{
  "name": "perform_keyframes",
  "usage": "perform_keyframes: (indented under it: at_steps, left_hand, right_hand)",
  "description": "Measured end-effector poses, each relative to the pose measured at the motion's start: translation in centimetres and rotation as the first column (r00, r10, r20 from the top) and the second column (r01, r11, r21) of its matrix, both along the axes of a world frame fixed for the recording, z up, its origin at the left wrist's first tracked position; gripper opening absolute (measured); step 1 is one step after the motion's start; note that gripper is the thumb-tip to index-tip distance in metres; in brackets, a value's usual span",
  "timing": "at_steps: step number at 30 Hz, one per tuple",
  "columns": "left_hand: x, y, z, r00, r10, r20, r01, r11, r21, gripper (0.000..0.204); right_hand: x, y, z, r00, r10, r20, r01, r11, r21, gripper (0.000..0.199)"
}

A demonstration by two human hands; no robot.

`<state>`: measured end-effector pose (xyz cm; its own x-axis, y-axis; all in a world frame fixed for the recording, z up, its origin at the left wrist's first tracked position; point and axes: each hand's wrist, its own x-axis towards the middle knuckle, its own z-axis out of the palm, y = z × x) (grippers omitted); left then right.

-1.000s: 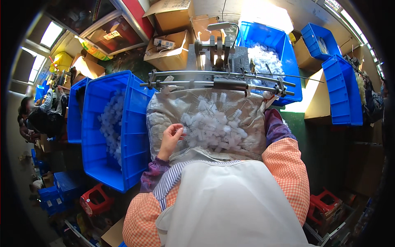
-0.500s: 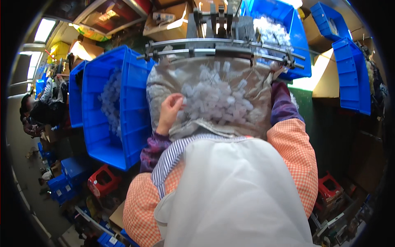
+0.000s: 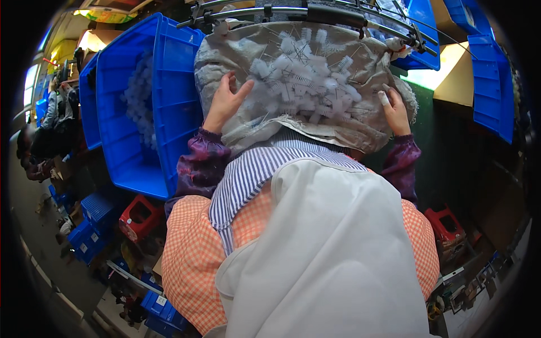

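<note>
A pile of small white bristled brushes [image 3: 307, 76] with thin wire stems lies on a greyish, wrinkled sackcloth [image 3: 225, 50] in front of me. My left hand [image 3: 226, 103] is at the pile's left side, over the cloth, its thumb and fingers apart and nothing seen in them. At the cloth's right edge is my right hand [image 3: 397, 111], with a white wrap on one finger. Its fingers are slightly bent and spaced, and I see nothing held in them. Whether its fingertips touch the cloth I cannot tell.
A large blue bin [image 3: 183, 101] with white pieces inside stands close on the left. Metal rods [image 3: 282, 10] with clamps run across the cloth's far side. Another blue bin [image 3: 425, 34] is at the far right. Red stools [image 3: 139, 217] stand behind to the left and right.
The view has tilted, so the cloth and pile sit higher. My right hand has come into sight at the cloth's right edge. My left hand's fingers have spread from a closer, bent pose.
</note>
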<state>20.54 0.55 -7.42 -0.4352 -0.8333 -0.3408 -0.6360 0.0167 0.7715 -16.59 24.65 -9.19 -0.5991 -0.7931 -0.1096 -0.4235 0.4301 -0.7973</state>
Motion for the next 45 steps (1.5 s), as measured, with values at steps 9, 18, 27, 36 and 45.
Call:
perform_keyframes:
  at_steps: [9,18,27,36,45]
  left_hand:
    - [-4.3,-1.8,1.9,0.954,-0.271,0.129,0.247,0.953,0.174,0.103]
    - [-6.4,1.6,1.1,0.94,-0.3,-0.161,0.326,0.929,0.173,0.097]
    - [-6.8,2.0,0.4,0.908,-0.036,-0.418,0.254,0.839,0.481,0.078]
    - [-4.5,2.8,2.5,0.883,-0.052,-0.467,0.192,0.947,0.258,0.061]
    - [-1.2,1.9,7.7,0.805,0.104,-0.584,0.057,0.966,0.251,0.062]
  right_hand:
    - [6.1,-4.2,-2.8,0.991,0.123,0.043,-0.129,0.971,0.2,0.073]
    - [8.3,-7.1,-2.4,0.763,0.216,0.61,-0.272,0.962,-0.001,0.081]
    - [11.4,-9.6,-5.0,0.755,0.201,0.624,-0.194,0.978,-0.079,0.076]
    - [14.6,-9.5,3.1,0.884,0.293,0.364,-0.253,0.955,-0.153,0.068]
    - [16.6,-12.7,8.3,0.893,0.381,0.24,-0.333,0.917,-0.218,0.068]
